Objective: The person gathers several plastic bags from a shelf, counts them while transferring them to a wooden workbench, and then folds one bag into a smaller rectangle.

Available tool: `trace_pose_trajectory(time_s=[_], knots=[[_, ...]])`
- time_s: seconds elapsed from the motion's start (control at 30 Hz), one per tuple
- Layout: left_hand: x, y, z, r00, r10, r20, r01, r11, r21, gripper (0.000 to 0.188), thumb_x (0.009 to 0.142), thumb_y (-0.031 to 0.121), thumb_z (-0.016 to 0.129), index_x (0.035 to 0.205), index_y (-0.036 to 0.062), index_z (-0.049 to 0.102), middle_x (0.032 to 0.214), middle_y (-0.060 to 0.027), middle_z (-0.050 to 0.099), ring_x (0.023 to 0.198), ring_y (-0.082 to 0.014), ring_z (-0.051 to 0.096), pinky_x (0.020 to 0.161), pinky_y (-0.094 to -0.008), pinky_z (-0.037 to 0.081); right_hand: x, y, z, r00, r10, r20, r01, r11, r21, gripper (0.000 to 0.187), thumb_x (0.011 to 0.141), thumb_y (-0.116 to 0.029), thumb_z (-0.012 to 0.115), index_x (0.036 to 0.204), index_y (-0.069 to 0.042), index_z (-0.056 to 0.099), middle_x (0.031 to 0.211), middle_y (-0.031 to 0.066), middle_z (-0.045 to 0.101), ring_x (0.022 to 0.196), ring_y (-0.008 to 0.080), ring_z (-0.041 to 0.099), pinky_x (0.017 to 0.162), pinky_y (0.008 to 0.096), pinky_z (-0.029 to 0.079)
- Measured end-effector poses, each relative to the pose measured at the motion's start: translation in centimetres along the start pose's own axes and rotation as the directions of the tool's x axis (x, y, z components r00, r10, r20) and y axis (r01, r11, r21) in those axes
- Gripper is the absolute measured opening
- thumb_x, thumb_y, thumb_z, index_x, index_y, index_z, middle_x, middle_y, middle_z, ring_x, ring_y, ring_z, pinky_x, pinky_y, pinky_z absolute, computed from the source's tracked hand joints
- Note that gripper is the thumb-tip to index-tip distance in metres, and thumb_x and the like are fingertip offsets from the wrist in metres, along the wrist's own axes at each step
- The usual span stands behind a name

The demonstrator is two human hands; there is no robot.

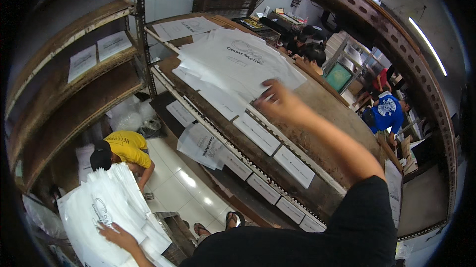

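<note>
Resting flat, fingers apart, the left hand (120,237) should steady printed plastic sheets (110,200); blur hides finger spacing on the right hand (284,103).

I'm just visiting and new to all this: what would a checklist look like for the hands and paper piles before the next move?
1. Left hand placed on the lower-left stack of printed sheets: ok, fingers spread over it.
2. Right hand grip: cannot tell; it is blurred over the shelf pile of sheets.
3. Lower-left stack squared: not ok, its edges are uneven.
4. Shelf pile squared: not ok, sheets fan out.
5. Space around the lower-left stack: not ok, a person in yellow is crouched close beside it.
</note>
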State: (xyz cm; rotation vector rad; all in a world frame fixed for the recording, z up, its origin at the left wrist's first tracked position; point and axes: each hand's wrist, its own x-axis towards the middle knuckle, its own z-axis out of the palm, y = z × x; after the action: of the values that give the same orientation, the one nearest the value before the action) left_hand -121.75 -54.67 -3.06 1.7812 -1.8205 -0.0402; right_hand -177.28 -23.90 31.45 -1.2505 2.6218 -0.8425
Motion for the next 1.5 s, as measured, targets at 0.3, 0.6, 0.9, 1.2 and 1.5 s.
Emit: trace_pose_trajectory(time_s=[0.3, 0.6, 0.9, 1.2, 1.5], knots=[[-5.7, 32.6, -7.2, 0.722, 0.678, 0.134, -0.343, 0.519, -0.783, 0.06, 0.102, 0.033, 0.044, 0.151, -0.0005, 0.032, 0.158, -0.0226, 0.025, 0.149, -0.0364, 0.019, 0.12, -0.0449, 0.017, 5.9, 19.3, -7.6, 0.995, 0.07, -0.078, -0.087, 0.966, -0.242, 0.065, 0.084, -0.05, 0.071, 0.119, 0.003, 0.059, 0.122, 0.0261, 0.061, 0.115, 0.0369, 0.059, 0.095, 0.0444, 0.047], [-7.8, 49.5, -3.6, 0.487, 0.696, 0.527, 0.582, 0.192, -0.79, 0.066, 0.104, 0.042, 0.046, 0.152, 0.0019, 0.026, 0.151, -0.0233, 0.036, 0.137, -0.0354, 0.041, 0.113, -0.0444, 0.034, 20.0, 22.5, -8.1, 0.991, -0.131, -0.028, 0.106, 0.892, -0.439, 0.059, 0.091, -0.038, 0.066, 0.133, 0.001, 0.052, 0.132, 0.025, 0.057, 0.124, 0.0374, 0.054, 0.105, 0.0436, 0.042], [-5.2, 53.3, 2.6, 0.435, 0.693, 0.575, 0.722, 0.113, -0.682, 0.081, 0.102, 0.034, 0.053, 0.156, 0.0044, -0.001, 0.156, -0.0262, 0.022, 0.138, -0.0389, 0.037, 0.114, -0.0471, 0.033, 33.7, 26.3, -4.6, 0.984, -0.172, -0.042, 0.128, 0.857, -0.5, 0.049, 0.094, -0.025, 0.062, 0.135, -0.002, 0.052, 0.135, 0.025, 0.055, 0.127, 0.0373, 0.052, 0.108, 0.0434, 0.04], [0.0, 54.1, 4.3, 0.247, 0.824, 0.51, 0.965, -0.163, -0.205, 0.059, 0.098, 0.026, 0.057, 0.146, 0.0046, 0.032, 0.139, -0.0107, 0.05, 0.127, -0.0226, 0.051, 0.106, -0.0409, 0.043, 36.5, 21.3, -5.1, 1.0, -0.011, -0.01, 0.005, 0.896, -0.445, 0.059, 0.083, -0.021, 0.076, 0.131, 0.003, 0.053, 0.134, 0.0247, 0.055, 0.123, 0.0352, 0.055, 0.104, 0.0426, 0.044], [1.2, 55.0, 4.7, 0.144, 0.793, 0.592, 0.956, 0.042, -0.289, 0.038, 0.103, 0.027, 0.05, 0.131, 0.0013, 0.049, 0.122, -0.0103, 0.061, 0.112, -0.022, 0.06, 0.103, -0.0427, 0.046, 34.6, 16.6, -6.8, 0.773, -0.613, -0.164, 0.429, 0.695, -0.577, 0.023, 0.089, -0.009, 0.065, 0.112, -0.006, 0.068, 0.102, 0.0159, 0.071, 0.094, 0.0336, 0.068, 0.084, 0.0426, 0.053]])
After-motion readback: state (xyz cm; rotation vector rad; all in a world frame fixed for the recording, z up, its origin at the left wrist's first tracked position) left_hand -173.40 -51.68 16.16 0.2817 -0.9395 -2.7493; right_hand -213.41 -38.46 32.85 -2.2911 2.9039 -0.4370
